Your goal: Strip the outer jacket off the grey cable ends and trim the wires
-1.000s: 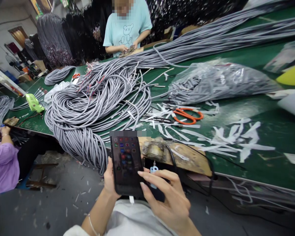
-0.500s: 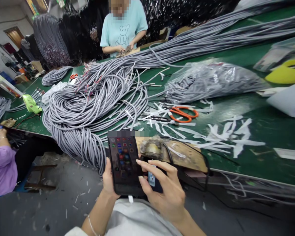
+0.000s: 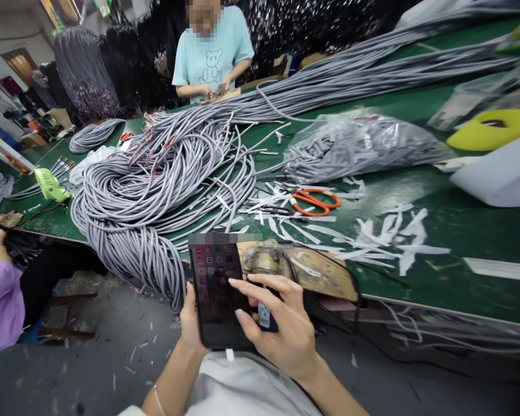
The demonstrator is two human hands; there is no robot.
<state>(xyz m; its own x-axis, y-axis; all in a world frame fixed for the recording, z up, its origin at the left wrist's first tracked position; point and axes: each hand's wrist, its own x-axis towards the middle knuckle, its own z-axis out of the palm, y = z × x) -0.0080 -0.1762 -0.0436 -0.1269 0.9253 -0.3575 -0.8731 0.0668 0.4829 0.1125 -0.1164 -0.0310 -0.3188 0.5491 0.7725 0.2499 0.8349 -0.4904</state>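
A black smartphone (image 3: 219, 294) with app icons on its screen rests in my left hand (image 3: 191, 323), whose fingers wrap round it from below and behind. Over the right side of the screen hovers my right hand (image 3: 281, 329), fingers spread, index fingertip at or just above the glass; touch cannot be told. Just beyond the phone, a wooden board (image 3: 325, 271) bears a worn metal device (image 3: 262, 260) at the table's edge. Behind it lie orange-handled scissors (image 3: 316, 201) among white strips (image 3: 394, 234).
Coiled grey cables (image 3: 147, 185) spill over the edge of the green table (image 3: 437, 231). A plastic bag of grey pieces (image 3: 364, 147) lies further right, near a yellow object (image 3: 494, 128). One person (image 3: 212, 58) works across the table; another in purple (image 3: 2, 300) sits at left.
The icons on the phone's screen are different, showing another page. My right hand has shifted slightly left across the phone. The whole view has moved a little.
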